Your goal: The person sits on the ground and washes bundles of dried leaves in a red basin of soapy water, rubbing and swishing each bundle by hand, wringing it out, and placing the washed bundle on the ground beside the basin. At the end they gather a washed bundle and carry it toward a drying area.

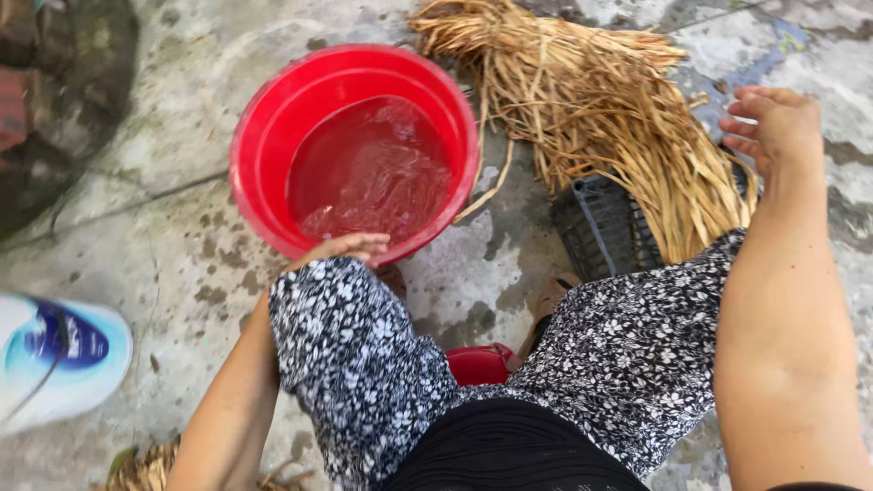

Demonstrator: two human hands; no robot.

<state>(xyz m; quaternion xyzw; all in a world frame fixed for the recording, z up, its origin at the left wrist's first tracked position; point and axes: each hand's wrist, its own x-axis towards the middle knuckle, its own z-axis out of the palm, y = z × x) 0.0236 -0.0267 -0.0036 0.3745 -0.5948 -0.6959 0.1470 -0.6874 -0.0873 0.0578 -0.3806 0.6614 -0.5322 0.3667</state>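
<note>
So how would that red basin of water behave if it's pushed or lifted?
The red basin is about half full of water, so it is probably heavy and would slosh. Its thin plastic rim may flex. The left hand already rests at its near edge.

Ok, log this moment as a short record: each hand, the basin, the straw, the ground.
left hand: rests at the near rim of the basin, fingers curled, holding nothing visible
right hand: open, fingers spread, raised beside the straw, not touching it
red basin: round, upright on the ground, partly filled with rippling water
dry straw: loose bundle lying to the right of the basin, over a dark crate
dark crate: mostly hidden under the straw
ground: worn concrete, damp patches near the basin
</note>
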